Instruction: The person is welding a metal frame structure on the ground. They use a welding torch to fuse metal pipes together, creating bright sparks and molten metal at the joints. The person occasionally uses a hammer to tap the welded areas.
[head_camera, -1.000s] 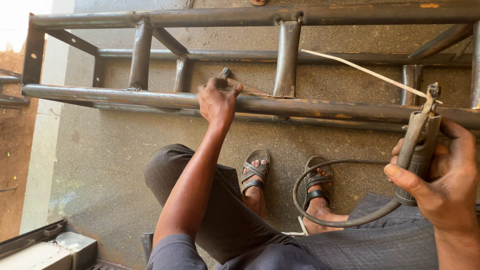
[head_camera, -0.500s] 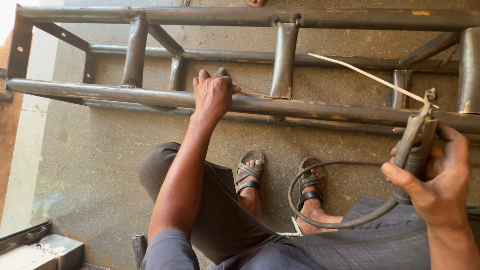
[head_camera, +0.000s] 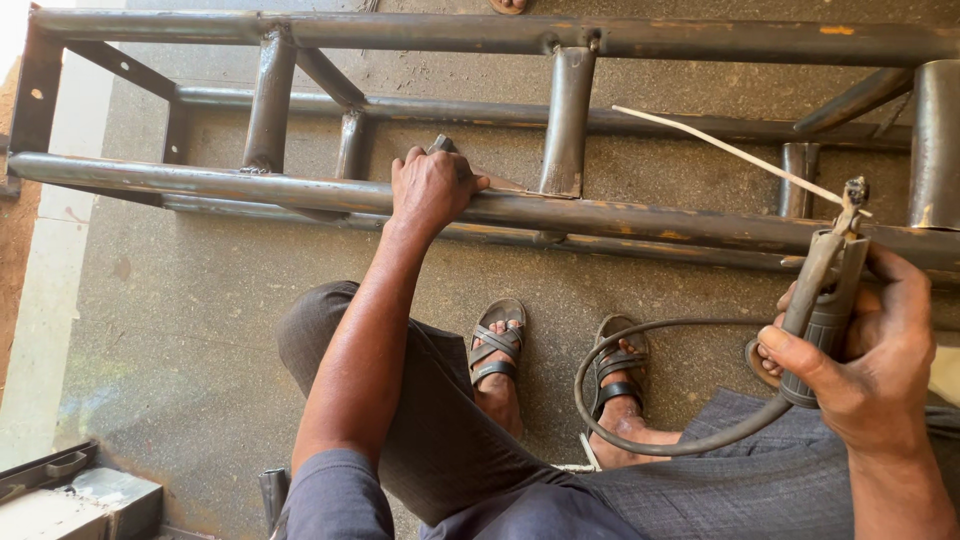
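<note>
A rusty steel tube frame (head_camera: 640, 215) lies across the concrete floor in front of me. My left hand (head_camera: 430, 185) rests on its near rail and presses a small flat triangular metal plate (head_camera: 500, 185) against the rail beside an upright tube (head_camera: 565, 120). My right hand (head_camera: 865, 360) is held at the right, below the rail, gripping a welding electrode holder (head_camera: 822, 305). A long thin welding rod (head_camera: 730, 152) sticks out of the holder up and to the left. The holder's cable (head_camera: 640, 440) loops down over my lap.
My sandalled feet (head_camera: 555, 365) stand on the concrete floor (head_camera: 180, 320) under the frame. A grey metal box (head_camera: 95, 495) sits at the lower left corner. Another foot (head_camera: 505, 5) shows at the top edge beyond the frame.
The view has shifted slightly, so the frame sits lower and further left. My left hand stays on the plate at the rail; the right hand still holds the electrode holder.
</note>
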